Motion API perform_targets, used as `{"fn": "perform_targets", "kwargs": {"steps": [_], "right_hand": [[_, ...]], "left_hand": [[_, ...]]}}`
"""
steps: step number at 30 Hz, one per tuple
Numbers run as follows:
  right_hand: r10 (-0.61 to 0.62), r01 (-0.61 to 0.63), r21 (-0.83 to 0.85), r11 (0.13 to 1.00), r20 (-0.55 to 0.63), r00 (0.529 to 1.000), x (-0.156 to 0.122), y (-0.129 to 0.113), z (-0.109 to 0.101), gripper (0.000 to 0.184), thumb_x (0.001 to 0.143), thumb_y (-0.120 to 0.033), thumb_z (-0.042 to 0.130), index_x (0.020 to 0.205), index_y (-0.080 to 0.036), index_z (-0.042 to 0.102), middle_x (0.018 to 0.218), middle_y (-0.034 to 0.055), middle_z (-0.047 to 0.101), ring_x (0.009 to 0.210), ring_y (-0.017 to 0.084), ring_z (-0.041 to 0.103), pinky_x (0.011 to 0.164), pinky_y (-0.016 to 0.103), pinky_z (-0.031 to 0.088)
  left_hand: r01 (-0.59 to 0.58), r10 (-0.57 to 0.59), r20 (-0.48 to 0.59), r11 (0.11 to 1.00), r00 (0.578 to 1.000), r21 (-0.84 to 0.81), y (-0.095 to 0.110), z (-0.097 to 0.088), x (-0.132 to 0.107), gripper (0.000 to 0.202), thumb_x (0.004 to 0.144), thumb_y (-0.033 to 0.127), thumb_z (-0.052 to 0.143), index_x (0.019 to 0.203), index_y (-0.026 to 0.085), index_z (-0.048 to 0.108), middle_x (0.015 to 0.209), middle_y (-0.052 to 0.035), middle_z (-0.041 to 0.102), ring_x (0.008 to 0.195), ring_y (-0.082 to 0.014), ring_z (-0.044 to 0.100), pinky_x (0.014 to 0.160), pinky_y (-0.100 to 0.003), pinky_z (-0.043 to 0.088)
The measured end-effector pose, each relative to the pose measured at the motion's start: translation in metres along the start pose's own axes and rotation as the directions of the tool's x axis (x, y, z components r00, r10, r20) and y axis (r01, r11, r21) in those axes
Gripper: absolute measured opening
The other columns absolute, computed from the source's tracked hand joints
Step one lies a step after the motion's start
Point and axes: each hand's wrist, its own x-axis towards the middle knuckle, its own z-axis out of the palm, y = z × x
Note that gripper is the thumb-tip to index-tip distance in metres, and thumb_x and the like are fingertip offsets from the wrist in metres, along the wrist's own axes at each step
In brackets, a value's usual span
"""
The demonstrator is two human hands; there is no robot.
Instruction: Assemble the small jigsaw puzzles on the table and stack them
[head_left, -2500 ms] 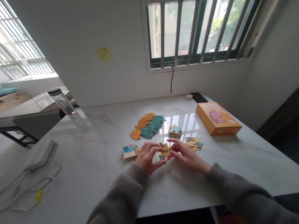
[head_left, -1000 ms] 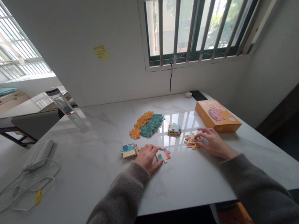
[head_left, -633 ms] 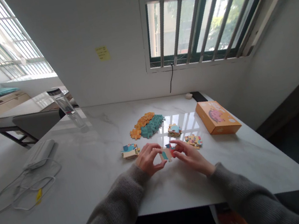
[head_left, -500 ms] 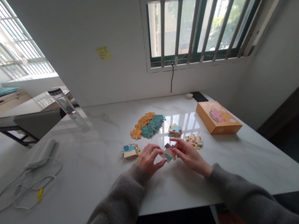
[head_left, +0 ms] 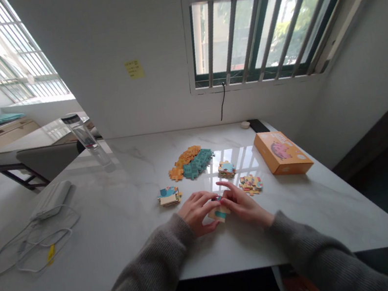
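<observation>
Left of the orange box (head_left: pixel 282 153), left hand (head_left: pixel 196 212) and right hand (head_left: pixel 244 205) fingertip-pinch puzzle pieces (head_left: pixel 220 215); patterned stack (head_left: pixel 251 184) nearer the box.

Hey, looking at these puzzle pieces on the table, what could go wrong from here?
The left stack sits close to the left hand, so a stray knuckle might topple it. The right pile is near the right hand and could get scattered. The orange pieces lie against the teal pieces, so a bump might mix them.
</observation>
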Motion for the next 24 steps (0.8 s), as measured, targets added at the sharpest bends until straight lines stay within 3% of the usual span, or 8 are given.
{"fn": "perform_targets", "kwargs": {"steps": [7,9,13,18,22,24], "right_hand": [[0.019,-0.017,0.036,0.999,-0.045,0.999,-0.001,-0.005,0.001,0.055,0.091,-0.048,0.062,0.137,-0.022,0.042,0.069,-0.0065,0.047,0.06,0.012,0.044,0.055,0.024,0.036],[0.006,-0.005,0.025,1.0,-0.062,0.998,0.0,-0.006,0.002,0.053,0.092,-0.048,0.06,0.134,-0.023,0.043,0.069,-0.0065,0.046,0.059,0.013,0.044,0.055,0.025,0.036],[-0.018,0.02,0.018,1.0,-0.097,0.995,0.001,-0.005,0.004,0.051,0.092,-0.048,0.059,0.134,-0.023,0.042,0.069,-0.0063,0.045,0.06,0.013,0.044,0.055,0.025,0.037],[-0.014,0.017,0.03,0.999,-0.088,0.996,0.0,-0.006,0.004,0.05,0.092,-0.046,0.059,0.134,-0.025,0.042,0.07,-0.0058,0.047,0.06,0.013,0.046,0.055,0.025,0.038],[-0.027,0.027,-0.001,1.0,-0.098,0.995,-0.001,-0.005,0.002,0.048,0.095,-0.045,0.054,0.136,-0.024,0.041,0.076,-0.0038,0.051,0.06,0.013,0.048,0.055,0.026,0.041],[-0.053,0.048,-0.054,0.997,-0.108,0.993,-0.001,-0.003,0.001,0.045,0.097,-0.042,0.051,0.136,-0.023,0.041,0.079,-0.0024,0.053,0.061,0.013,0.048,0.057,0.027,0.042]], "left_hand": [[0.056,-0.054,-0.018,0.995,0.998,0.088,-0.002,-0.006,-0.007,0.017,0.094,0.023,0.055,0.108,0.023,0.064,0.107,-0.0068,0.069,0.102,-0.0219,0.062,0.092,-0.038,0.047],[0.067,-0.067,-0.005,0.992,0.998,0.106,-0.001,-0.009,-0.01,0.019,0.092,0.025,0.057,0.11,0.024,0.064,0.113,-0.0078,0.067,0.105,-0.0233,0.061,0.094,-0.04,0.046],[0.074,-0.075,0.017,0.995,0.997,0.072,0.003,-0.008,-0.012,0.044,0.078,0.037,0.071,0.119,0.024,0.061,0.131,-0.012,0.059,0.117,-0.0304,0.055,0.1,-0.047,0.045],[0.1,-0.1,0.037,0.995,0.994,0.011,0.009,-0.006,-0.006,0.029,0.086,0.036,0.066,0.112,0.024,0.063,0.124,-0.0101,0.064,0.116,-0.027,0.057,0.1,-0.043,0.046],[0.174,-0.175,-0.045,0.985,0.984,-0.011,-0.007,-0.028,-0.014,0.028,0.088,0.035,0.065,0.114,0.025,0.062,0.128,-0.01,0.064,0.119,-0.0269,0.056,0.103,-0.044,0.044],[0.277,-0.277,-0.127,0.961,0.953,-0.016,-0.025,-0.047,-0.027,0.032,0.089,0.035,0.065,0.119,0.024,0.061,0.129,-0.0112,0.063,0.12,-0.0277,0.055,0.104,-0.046,0.044]]}}
